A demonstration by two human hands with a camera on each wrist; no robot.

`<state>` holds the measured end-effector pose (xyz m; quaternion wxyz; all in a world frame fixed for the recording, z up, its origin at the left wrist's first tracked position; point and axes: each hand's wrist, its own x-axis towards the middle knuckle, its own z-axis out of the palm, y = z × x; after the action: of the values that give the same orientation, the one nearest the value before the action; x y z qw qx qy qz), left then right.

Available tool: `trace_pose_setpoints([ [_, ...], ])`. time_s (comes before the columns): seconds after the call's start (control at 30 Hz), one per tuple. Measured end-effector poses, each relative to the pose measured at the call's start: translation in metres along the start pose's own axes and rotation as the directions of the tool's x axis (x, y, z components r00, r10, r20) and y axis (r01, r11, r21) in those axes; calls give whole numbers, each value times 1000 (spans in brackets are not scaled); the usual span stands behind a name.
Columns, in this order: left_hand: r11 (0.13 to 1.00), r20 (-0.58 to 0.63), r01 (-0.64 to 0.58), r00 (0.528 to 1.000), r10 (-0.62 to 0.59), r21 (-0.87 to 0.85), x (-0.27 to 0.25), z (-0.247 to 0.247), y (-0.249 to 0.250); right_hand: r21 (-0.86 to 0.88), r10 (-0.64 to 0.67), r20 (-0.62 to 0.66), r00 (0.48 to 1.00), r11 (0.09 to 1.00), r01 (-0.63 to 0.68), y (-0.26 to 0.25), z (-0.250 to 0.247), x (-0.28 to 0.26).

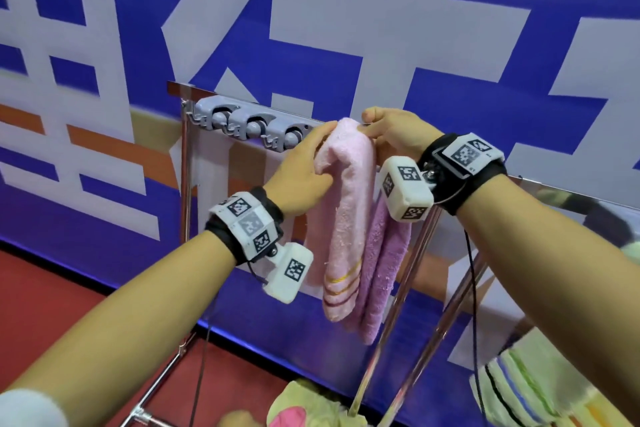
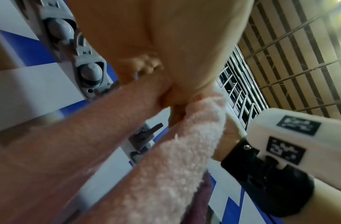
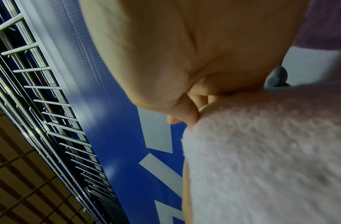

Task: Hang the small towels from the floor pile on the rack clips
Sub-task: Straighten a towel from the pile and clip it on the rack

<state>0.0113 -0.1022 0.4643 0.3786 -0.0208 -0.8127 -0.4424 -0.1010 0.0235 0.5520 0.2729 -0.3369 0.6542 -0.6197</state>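
Note:
A pale pink towel (image 1: pixel 346 204) with yellow and maroon stripes hangs folded at the top bar of the metal rack (image 1: pixel 408 253), just right of the grey clip strip (image 1: pixel 249 125). My left hand (image 1: pixel 308 163) grips its upper left fold. My right hand (image 1: pixel 391 132) pinches its top against the bar. A purple towel (image 1: pixel 384 270) hangs right behind it. In the left wrist view the pink towel (image 2: pixel 175 159) runs past two grey clips (image 2: pixel 91 72). In the right wrist view my fingers (image 3: pixel 192 115) curl at the towel (image 3: pixel 271 151) edge.
A blue and white banner wall (image 1: pixel 381 28) stands behind the rack. Loose towels lie on the red floor: a yellow and pink heap (image 1: pixel 304 406) below, a striped green one (image 1: pixel 540 388) at lower right. Slanted rack legs (image 1: pixel 433 340) cross beneath my right arm.

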Motion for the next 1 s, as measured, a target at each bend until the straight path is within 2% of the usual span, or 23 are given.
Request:
trace_pose_setpoints([
  [0.07, 998, -103, 7, 995, -1, 65, 5, 9, -1, -46, 17, 1, 1000, 999, -17, -1, -1, 4],
  [0.13, 996, -164, 27, 986, -12, 88, 11, 16, -4, -138, 12, -57, 998, 990, -20, 0, -2, 9],
  [0.23, 987, -167, 57, 985, -31, 152, 20, 26, -8, -389, -76, -138, 988, 921, 17, 1, -6, 14],
  [0.33, 974, -205, 101, 977, -59, 205, 29, 32, -9, -523, -106, -160, 981, 852, 7, 2, -11, 18],
  [0.4, 967, -218, 126, 973, -76, 222, 32, 36, -10, -685, -156, -157, 975, 728, 6, 2, -10, 17],
  [0.5, 958, -158, 126, 984, -87, 258, 31, 43, -14, -931, -294, -165, 942, 361, -51, 8, -8, 14],
  [0.53, 955, -135, 124, 987, -90, 269, 30, 44, -15, -951, -333, -166, 928, 302, -62, 11, -9, 13],
  [0.7, 942, -44, 36, 999, -22, 335, 28, 45, -15, -934, -335, -110, 936, 358, 18, 26, -14, -2],
  [0.77, 937, -16, 48, 999, -45, 347, 29, 45, -13, -937, -362, -54, 931, 340, 78, 32, -10, -10],
  [0.93, 947, -49, 77, 997, -65, 310, 26, 42, -11, -971, -413, 81, 907, 172, 165, 52, -9, -11],
  [1.0, 953, -76, 98, 994, -79, 287, 22, 42, -13, -982, -398, 86, 913, 121, 145, 57, -9, -10],
])
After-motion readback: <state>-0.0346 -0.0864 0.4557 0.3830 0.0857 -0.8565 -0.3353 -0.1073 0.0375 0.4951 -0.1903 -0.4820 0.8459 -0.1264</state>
